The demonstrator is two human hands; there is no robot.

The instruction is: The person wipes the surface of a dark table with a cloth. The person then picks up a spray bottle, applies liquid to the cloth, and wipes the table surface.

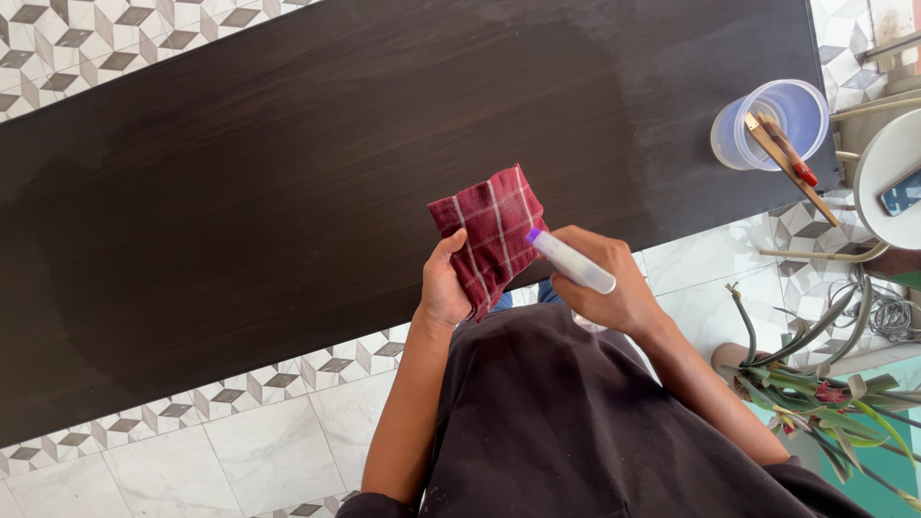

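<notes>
The person stands at the near edge of a long dark wooden counter (pixel 288 192), looking straight down. Their left hand (pixel 443 288) has its fingers closed on a folded red checked cloth (pixel 489 230), pinching it from below so most of it fans out over the counter's edge, flat face up toward the other hand. The right hand (pixel 614 293) is wrapped around a small white spray bottle (pixel 573 261) with a purple tip; the nozzle is aimed at the cloth from just beside it, which looks to me like a way to wet the cloth and not the wood. Both hands are held close to the body, just off the counter's near edge. The counter surface runs wide and bare to the left and beyond. At its far right end sits a clear plastic cup (pixel 772 125) holding sticks, well apart from the hands, with a potted plant (pixel 825 393) on the tiled floor (pixel 240 451) below it
</notes>
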